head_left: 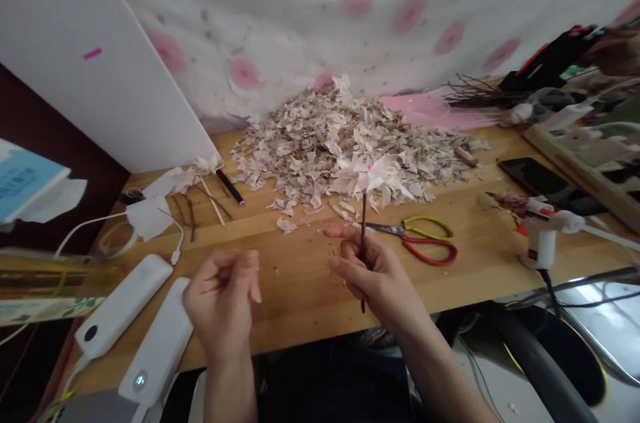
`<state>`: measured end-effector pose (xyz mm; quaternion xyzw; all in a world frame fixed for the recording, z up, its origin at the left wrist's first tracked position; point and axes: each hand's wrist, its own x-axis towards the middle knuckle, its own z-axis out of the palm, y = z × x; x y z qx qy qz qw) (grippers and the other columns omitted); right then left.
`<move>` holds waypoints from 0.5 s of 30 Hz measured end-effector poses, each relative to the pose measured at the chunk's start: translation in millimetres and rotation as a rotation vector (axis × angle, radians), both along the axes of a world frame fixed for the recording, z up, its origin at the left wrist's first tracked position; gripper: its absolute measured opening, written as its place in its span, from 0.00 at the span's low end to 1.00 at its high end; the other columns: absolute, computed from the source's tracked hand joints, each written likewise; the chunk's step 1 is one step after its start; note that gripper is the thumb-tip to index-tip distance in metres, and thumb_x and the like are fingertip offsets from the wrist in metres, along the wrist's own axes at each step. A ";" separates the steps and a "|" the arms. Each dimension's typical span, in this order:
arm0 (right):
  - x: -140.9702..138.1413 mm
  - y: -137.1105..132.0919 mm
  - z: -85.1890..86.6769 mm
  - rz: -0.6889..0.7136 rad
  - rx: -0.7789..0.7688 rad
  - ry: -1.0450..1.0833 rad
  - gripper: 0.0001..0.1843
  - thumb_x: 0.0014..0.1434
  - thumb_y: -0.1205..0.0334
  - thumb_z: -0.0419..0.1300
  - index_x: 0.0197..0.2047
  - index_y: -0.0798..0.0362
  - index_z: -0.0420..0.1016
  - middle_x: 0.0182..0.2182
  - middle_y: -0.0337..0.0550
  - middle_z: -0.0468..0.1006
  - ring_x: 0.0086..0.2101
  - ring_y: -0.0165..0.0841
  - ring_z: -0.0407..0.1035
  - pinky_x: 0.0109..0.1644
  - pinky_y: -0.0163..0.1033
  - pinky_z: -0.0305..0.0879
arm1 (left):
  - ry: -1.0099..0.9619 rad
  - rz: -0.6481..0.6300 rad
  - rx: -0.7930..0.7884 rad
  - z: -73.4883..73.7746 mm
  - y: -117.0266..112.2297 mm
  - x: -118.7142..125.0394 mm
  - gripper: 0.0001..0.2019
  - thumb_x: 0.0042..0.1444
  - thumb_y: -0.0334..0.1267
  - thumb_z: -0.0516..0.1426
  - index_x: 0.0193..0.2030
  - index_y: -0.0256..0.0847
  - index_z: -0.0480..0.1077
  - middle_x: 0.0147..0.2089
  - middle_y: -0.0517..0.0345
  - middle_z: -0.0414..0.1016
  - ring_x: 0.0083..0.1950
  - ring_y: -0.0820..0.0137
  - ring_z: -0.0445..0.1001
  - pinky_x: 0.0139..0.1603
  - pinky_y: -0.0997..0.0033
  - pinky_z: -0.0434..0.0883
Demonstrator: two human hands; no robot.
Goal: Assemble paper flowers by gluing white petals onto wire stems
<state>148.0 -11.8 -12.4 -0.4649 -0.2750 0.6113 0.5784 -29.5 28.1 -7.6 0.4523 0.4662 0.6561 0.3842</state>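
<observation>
dark twig stem (363, 216) is clamped upright in the fingers of the right hand (373, 276), its pale paper flower (367, 176) held clear of the wooden bench (295, 289); the fingers of the left hand (223, 296) are curled together on nothing visible; cut paper petals (320, 143) are heaped at upper centre.

Wooden table (300, 289), bearing: heap of torn pale petal scraps (330, 149); scissors with red and yellow handles (425, 239); hot glue gun (540, 243); dark smartphone (540, 181); two white power banks (123, 296).
</observation>
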 end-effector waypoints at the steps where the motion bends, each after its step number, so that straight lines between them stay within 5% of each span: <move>1: 2.2 -0.9 1.2 0.016 0.007 0.026 0.19 0.52 0.61 0.73 0.48 0.51 0.80 0.23 0.27 0.58 0.19 0.21 0.47 0.20 0.29 0.41 | -0.030 0.025 0.043 2.1 3.9 -3.2 0.09 0.51 0.32 0.67 0.25 0.41 0.72 0.11 0.72 0.64 0.13 0.82 0.59 0.25 0.80 0.69; 3: 6.8 -1.9 1.8 0.062 0.021 0.101 0.18 0.53 0.59 0.72 0.48 0.50 0.82 0.28 0.32 0.68 0.19 0.19 0.49 0.19 0.29 0.41 | -0.047 0.064 0.088 5.7 8.2 -5.7 0.09 0.49 0.33 0.69 0.24 0.41 0.73 0.12 0.72 0.66 0.14 0.82 0.62 0.27 0.80 0.72; 7: 14.9 -0.6 -3.4 0.115 0.050 0.270 0.16 0.65 0.49 0.64 0.49 0.49 0.83 0.39 0.46 0.83 0.16 0.17 0.52 0.16 0.27 0.39 | 0.007 0.099 -0.040 5.7 2.7 2.0 0.07 0.47 0.36 0.70 0.26 0.39 0.77 0.16 0.65 0.76 0.14 0.80 0.66 0.13 0.84 0.61; 10: 18.2 0.9 -6.6 0.152 0.060 0.402 0.14 0.66 0.50 0.64 0.48 0.50 0.82 0.40 0.48 0.86 0.22 0.24 0.71 0.16 0.23 0.54 | -0.005 0.046 -0.134 1.5 -5.0 12.1 0.07 0.46 0.38 0.71 0.28 0.39 0.80 0.23 0.58 0.82 0.14 0.77 0.70 0.10 0.83 0.62; 13: 19.4 0.3 -6.4 0.185 0.063 0.496 0.14 0.66 0.51 0.65 0.48 0.51 0.81 0.45 0.51 0.86 0.41 0.35 0.81 0.37 0.33 0.77 | -0.027 0.022 -0.157 -0.5 -9.1 20.5 0.08 0.46 0.38 0.72 0.32 0.39 0.81 0.29 0.54 0.86 0.19 0.71 0.79 0.15 0.80 0.72; 15: 19.7 -1.0 -5.7 0.189 0.072 0.527 0.14 0.67 0.52 0.64 0.49 0.51 0.81 0.48 0.53 0.85 0.49 0.38 0.80 0.51 0.40 0.77 | -0.037 0.014 -0.111 0.5 -10.7 24.2 0.07 0.49 0.38 0.71 0.34 0.40 0.82 0.33 0.55 0.87 0.25 0.68 0.83 0.23 0.77 0.79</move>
